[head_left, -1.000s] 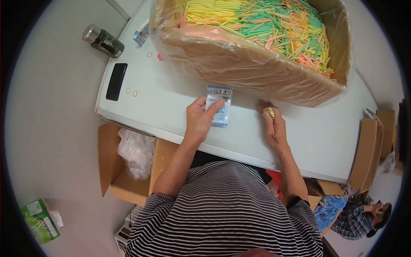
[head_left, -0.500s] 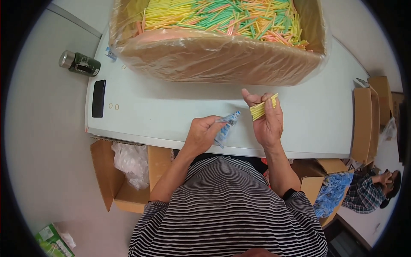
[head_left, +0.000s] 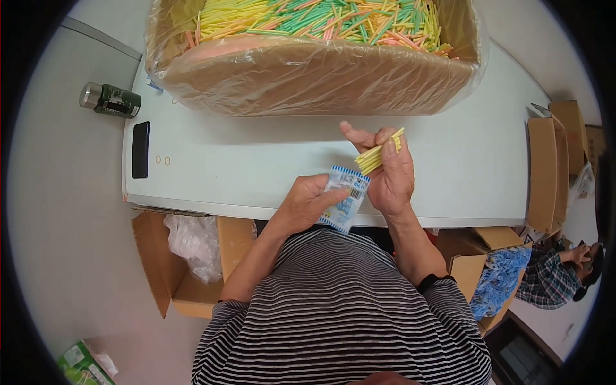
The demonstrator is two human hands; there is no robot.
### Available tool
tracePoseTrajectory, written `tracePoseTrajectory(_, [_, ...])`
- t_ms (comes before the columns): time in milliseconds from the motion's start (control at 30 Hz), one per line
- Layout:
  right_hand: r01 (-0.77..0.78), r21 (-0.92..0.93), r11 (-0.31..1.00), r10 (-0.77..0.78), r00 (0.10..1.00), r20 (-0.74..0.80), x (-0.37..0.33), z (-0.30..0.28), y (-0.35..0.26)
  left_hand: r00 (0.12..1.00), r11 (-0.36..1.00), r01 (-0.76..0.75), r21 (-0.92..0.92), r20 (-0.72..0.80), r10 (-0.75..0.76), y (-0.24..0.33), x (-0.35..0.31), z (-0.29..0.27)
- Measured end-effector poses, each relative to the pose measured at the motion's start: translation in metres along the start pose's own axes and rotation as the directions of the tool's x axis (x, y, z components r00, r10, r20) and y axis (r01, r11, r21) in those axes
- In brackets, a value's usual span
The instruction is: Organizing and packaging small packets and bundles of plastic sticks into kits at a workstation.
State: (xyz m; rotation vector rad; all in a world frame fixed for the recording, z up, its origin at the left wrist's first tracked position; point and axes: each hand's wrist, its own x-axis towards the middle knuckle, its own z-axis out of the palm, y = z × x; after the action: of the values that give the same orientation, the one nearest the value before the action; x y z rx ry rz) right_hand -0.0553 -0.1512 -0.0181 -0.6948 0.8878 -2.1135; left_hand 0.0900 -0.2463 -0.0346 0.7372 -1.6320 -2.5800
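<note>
A small blue-and-white printed plastic packet (head_left: 344, 208) is pinched between the thumb and fingers of my left hand (head_left: 307, 204), its striped top edge facing away from me. My right hand (head_left: 393, 183) grips a bundle of thin yellow sticks (head_left: 375, 157), with the index finger stretched out. The near ends of the sticks are at the packet's top right corner; whether any are inside it, I cannot tell. Beyond both hands stands a large carton (head_left: 314, 77) lined with clear plastic. Yellow, green, orange and pink sticks (head_left: 321, 18) fill it.
On the white table's (head_left: 244, 154) left lie a black phone (head_left: 140, 149), rubber bands (head_left: 163, 160) and a dark green flask (head_left: 110, 101). Below the near edge sit a carton with clear bags (head_left: 194, 247) and one of blue packets (head_left: 502, 279). Another person (head_left: 553, 276) is at far right.
My left hand has turned the packet flatter and upright, its printed face now showing. My right hand has brought the yellow sticks left, up to the packet's top.
</note>
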Motion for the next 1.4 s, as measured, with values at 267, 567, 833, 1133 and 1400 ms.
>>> tracePoseTrajectory(267, [0.038, -0.004, 0.999, -0.039, 0.996, -0.078, 0.001, -0.023, 0.006, 0.939, 0.995, -0.012, 0.095, -0.342, 0.044, -0.018, -0.012, -0.005])
tracePoseTrajectory(567, [0.015, 0.06, 0.998, -0.014, 1.0, -0.028, -0.003, -0.008, 0.008, 0.951, 0.988, -0.087, 0.128, -0.283, 0.121, -0.03, -0.022, -0.006])
tracePoseTrajectory(833, [0.001, 0.009, 1.0, -0.001, 1.0, -0.015, -0.004, 0.004, 0.005, 0.959, 0.954, -0.17, 0.247, -0.18, 0.218, -0.015, -0.016, 0.001])
tracePoseTrajectory(1133, [-0.094, -0.009, 0.996, 0.094, 0.994, 0.048, -0.015, 0.002, 0.007, 0.929, 0.948, -0.219, 0.23, -0.247, 0.275, -0.013, -0.013, 0.006])
tracePoseTrajectory(1400, [-0.455, -0.16, 0.876, 0.463, 0.886, 0.011, -0.015, -0.002, 0.003, 0.895, 0.949, -0.251, 0.192, -0.329, 0.303, -0.021, -0.008, 0.008])
